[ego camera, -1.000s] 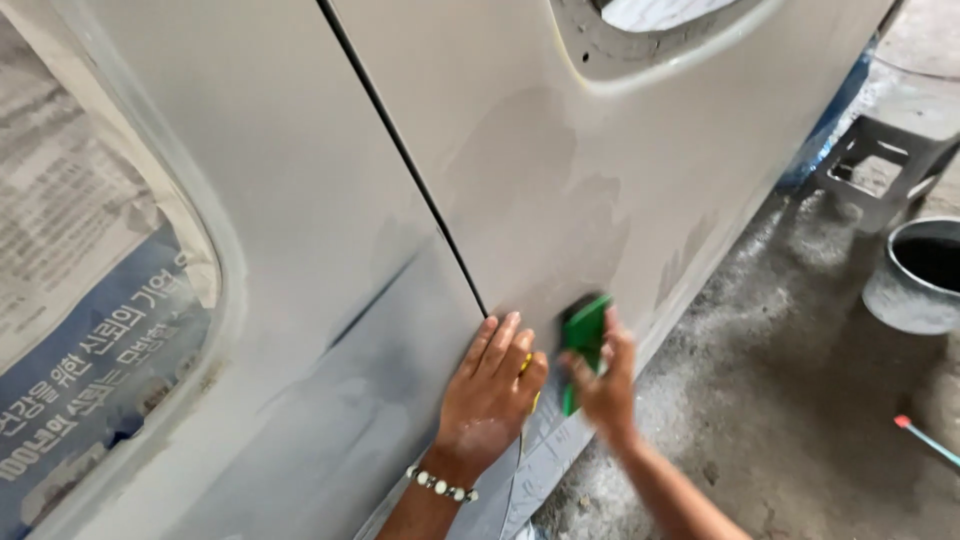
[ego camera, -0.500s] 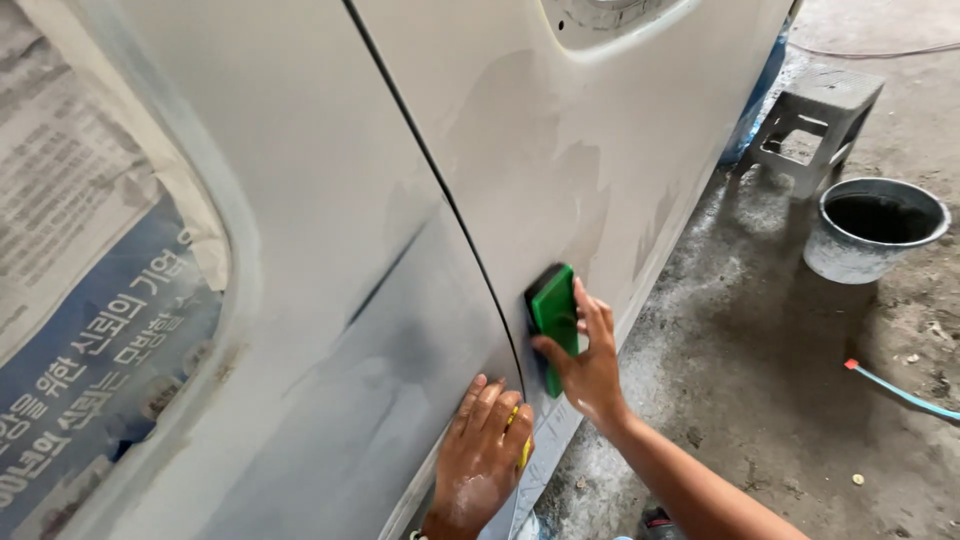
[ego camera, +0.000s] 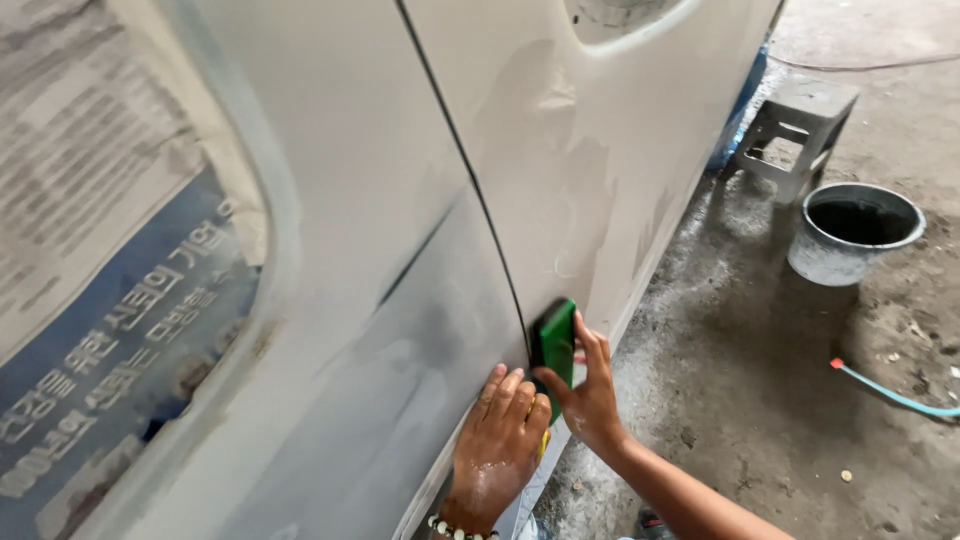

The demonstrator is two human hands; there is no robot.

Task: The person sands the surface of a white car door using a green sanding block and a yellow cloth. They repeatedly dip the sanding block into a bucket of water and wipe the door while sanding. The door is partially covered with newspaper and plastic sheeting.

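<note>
My right hand [ego camera: 590, 395] grips a green sanding block [ego camera: 553, 343] and presses it flat against the grey primed car body panel [ego camera: 560, 170], just right of the dark door seam [ego camera: 470, 190]. My left hand [ego camera: 498, 450] lies flat on the lower panel beside the block, fingers together, with a beaded bracelet at the wrist. A bit of yellow shows under its fingers; what it is cannot be told. The panel is dull and smeared with pale filler patches.
Newspaper masking [ego camera: 90, 290] covers the window opening at left. On the concrete floor [ego camera: 760, 400] stand a grey bucket [ego camera: 852, 232] and a small grey stool [ego camera: 800, 125]. A light blue hose with a red tip [ego camera: 885, 392] lies at right.
The green block and my right hand have slid down along the seam toward the lower edge. My left hand stays flat on the panel beneath it; the view shifted slightly.
</note>
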